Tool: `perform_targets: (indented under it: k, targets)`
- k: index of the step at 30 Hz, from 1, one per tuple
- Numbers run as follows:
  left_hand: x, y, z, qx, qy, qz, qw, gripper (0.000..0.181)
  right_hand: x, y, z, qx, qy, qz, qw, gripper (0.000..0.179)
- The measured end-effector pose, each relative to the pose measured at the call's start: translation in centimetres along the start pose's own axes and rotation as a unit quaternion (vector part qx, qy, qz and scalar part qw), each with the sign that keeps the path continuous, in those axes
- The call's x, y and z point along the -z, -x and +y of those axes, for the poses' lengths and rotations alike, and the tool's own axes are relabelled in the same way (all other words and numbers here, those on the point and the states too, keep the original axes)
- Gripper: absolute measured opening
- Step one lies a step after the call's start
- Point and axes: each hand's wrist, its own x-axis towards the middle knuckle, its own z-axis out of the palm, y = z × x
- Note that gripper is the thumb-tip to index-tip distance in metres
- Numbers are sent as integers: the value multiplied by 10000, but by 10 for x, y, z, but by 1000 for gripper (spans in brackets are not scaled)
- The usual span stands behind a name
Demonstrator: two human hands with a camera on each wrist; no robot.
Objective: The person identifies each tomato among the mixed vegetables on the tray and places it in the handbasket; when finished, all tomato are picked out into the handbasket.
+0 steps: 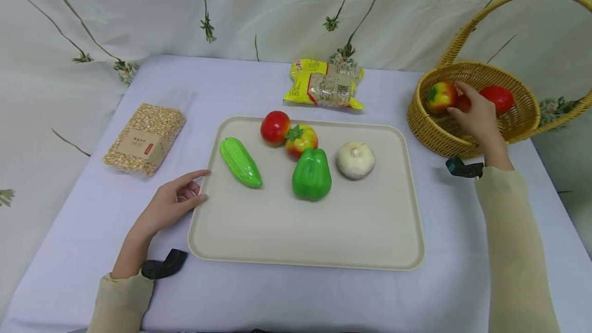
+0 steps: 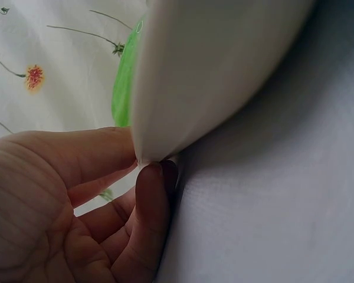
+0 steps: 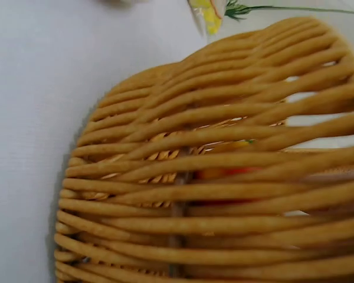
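My left hand (image 1: 173, 202) is at the left rim of a beige tray (image 1: 305, 235), its fingertips touching the edge. In the left wrist view, that hand (image 2: 76, 206) meets the rim near the tray's underside. The right hand (image 1: 476, 117) reaches into a wicker basket (image 1: 430, 130), thumb and index finger around a small red round fruit (image 1: 463, 103), mostly hidden by the hand. Beside those fingertips lies a red-yellow fruit with a green top (image 1: 441, 97); another red fruit (image 1: 499, 98) sits behind the hand. Basket weave (image 3: 212, 194) hides most of the hand in the right wrist view.
On the tray lie a green gourd-like vegetable (image 1: 240, 162), red fruit (image 1: 275, 128), red-yellow fruit (image 1: 302, 140), green bell pepper (image 1: 312, 174) and garlic bulb (image 1: 355, 160). A bag of corn kernels (image 1: 145, 137) lies left; yellow packets (image 1: 326, 86) lie behind. The basket's tall handle (image 1: 455, 48) arches upward.
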Motion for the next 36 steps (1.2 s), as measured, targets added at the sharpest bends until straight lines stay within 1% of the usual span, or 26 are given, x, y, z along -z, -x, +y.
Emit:
perform_targets:
  k: [4, 7, 13, 20, 24, 27, 31, 36]
  targets:
    - [0, 0, -1, 3, -21, 12, 10000, 46, 2, 9, -2, 157, 108, 229, 9996, 58]
    - [0, 0, -1, 27, -27, 10, 10000, 46, 3, 15, -4, 193, 223, 431, 9986, 56]
    - [0, 0, -1, 33, -29, 25, 10000, 47, 1, 25, -9, 119, -51, 917, 9957, 52]
    - [1, 0, -3, 8, -44, 30, 10000, 48, -5, 35, -20, 167, -297, 1548, 9874, 47]
    - [0, 0, -3, -10, -28, 28, 10000, 48, -9, 40, -27, 485, -503, 1829, 9806, 44]
    - [0, 0, -4, -16, -26, 19, 10000, 48, -12, 44, -33, 744, -636, 1959, 9757, 43]
    - [0, 0, -3, 0, -40, 11, 10000, 48, -16, 48, -41, 966, -758, 2046, 9711, 41]
    - [0, -1, -3, -25, -54, -9, 10000, 48, -22, 53, -51, 1473, -973, 2075, 9622, 40]
